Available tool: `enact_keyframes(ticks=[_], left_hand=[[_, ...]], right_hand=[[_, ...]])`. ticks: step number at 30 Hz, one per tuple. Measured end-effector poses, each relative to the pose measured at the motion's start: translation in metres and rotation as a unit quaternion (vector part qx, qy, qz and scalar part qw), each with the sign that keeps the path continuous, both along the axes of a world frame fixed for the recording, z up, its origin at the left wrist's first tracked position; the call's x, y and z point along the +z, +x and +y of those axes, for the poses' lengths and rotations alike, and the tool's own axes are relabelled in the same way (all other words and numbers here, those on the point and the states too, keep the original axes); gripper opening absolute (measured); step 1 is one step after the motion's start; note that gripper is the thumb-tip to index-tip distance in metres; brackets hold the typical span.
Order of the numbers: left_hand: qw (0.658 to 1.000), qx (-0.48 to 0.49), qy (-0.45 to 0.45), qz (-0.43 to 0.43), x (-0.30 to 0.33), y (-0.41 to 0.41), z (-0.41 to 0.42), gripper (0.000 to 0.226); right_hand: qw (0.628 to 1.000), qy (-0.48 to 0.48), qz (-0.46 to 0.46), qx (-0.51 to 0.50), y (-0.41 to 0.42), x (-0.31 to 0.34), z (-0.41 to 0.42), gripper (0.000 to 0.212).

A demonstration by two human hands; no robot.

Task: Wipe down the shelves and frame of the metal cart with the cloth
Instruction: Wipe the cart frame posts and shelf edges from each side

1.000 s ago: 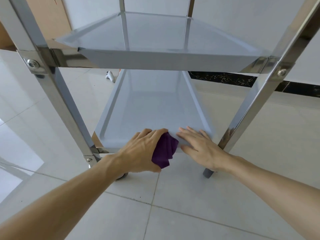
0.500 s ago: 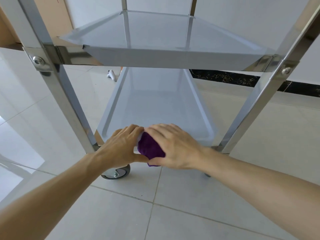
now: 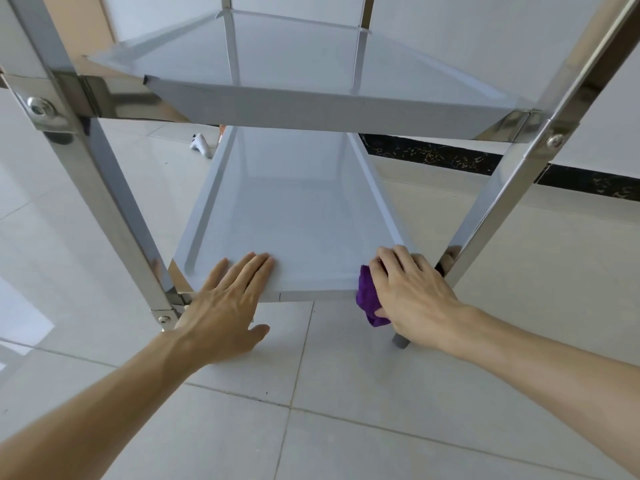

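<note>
- Here, at the far left, the cart's front-left post [image 3: 104,188] rises at a slant, a bolted bracket [image 3: 43,107] tying it to the upper shelf [image 3: 311,109]; lower down a second bolt [image 3: 163,319] fixes the bottom shelf to it.
- Next, the left hand [image 3: 225,306] lies flat on the near left edge of the lower shelf [image 3: 294,209]. Its fingers [image 3: 249,268] are straight and close together on the shelf lip, with the thumb hanging below the edge. It holds nothing; most likely it is there to steady the cart so it does not roll or rock under the wiping.
- Beyond it, on the tiled floor [image 3: 311,427] behind the cart, a small white object [image 3: 201,144] lies well apart from the work; what it is cannot be told.
- Towards the right, the purple cloth [image 3: 367,299] sits bunched at the near right corner of the lower shelf, draped over the front rim and hanging a little below it.
- The right hand [image 3: 412,296] grips the cloth, fingers curled over the top of it and pressing it onto the rim, the thumb underneath. Wrapping the edge this way would clean the lip's top and face in one pass.
- Just beside that hand stands the front-right post [image 3: 512,188], bright and reflective, a likely next surface. The upper shelf looks untouched for now.
</note>
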State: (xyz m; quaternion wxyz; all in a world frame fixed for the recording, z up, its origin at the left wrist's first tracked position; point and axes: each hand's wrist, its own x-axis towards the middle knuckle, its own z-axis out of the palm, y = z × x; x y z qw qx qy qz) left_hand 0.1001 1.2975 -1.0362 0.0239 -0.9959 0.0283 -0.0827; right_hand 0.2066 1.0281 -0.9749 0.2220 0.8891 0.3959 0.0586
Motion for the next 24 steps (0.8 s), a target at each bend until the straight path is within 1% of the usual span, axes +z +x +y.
enact_keyframes(ticks=[2,3,7,8,10,13,15,18,20,23,24], left_hand=[[1.000,0.004,0.001,-0.001,0.001,0.001,-0.002,0.102],[1.000,0.005,0.001,0.001,0.002,0.002,-0.002,0.103],[1.000,0.007,-0.002,0.001,0.003,0.001,0.003,0.104],[1.000,0.009,0.001,0.000,0.003,0.001,0.004,0.105],[1.000,0.012,0.007,-0.005,0.004,0.000,0.006,0.105],[1.000,0.008,0.012,-0.004,0.005,-0.001,0.010,0.104],[1.000,0.001,0.012,0.000,0.005,-0.002,0.013,0.102],[1.000,-0.001,0.009,0.011,0.004,-0.001,0.013,0.101],[1.000,0.002,0.009,0.021,0.004,0.001,0.009,0.102],[0.998,0.019,0.035,0.045,0.007,0.003,0.003,0.103],[0.997,0.022,0.041,0.054,0.010,0.003,0.001,0.104]], right_hand=[[1.000,0.011,0.025,-0.004,-0.002,0.004,0.013,0.061],[0.999,0.016,0.040,-0.003,-0.002,0.005,0.021,0.063],[0.996,0.048,0.062,0.032,-0.009,0.001,0.055,0.088],[0.995,0.064,0.063,0.047,-0.012,-0.002,0.064,0.090],[0.992,0.080,0.057,0.078,-0.016,-0.007,0.075,0.083],[0.991,0.059,0.034,0.114,-0.013,-0.010,0.073,0.066],[0.992,0.062,0.044,0.106,-0.008,-0.009,0.060,0.060],[0.996,0.055,0.045,0.060,0.001,-0.007,0.027,0.063],[0.998,0.040,0.034,0.028,0.004,-0.008,0.008,0.070],[0.999,-0.002,0.041,-0.019,0.002,-0.006,0.003,0.100],[0.999,-0.014,0.039,-0.027,0.000,-0.004,0.005,0.106]])
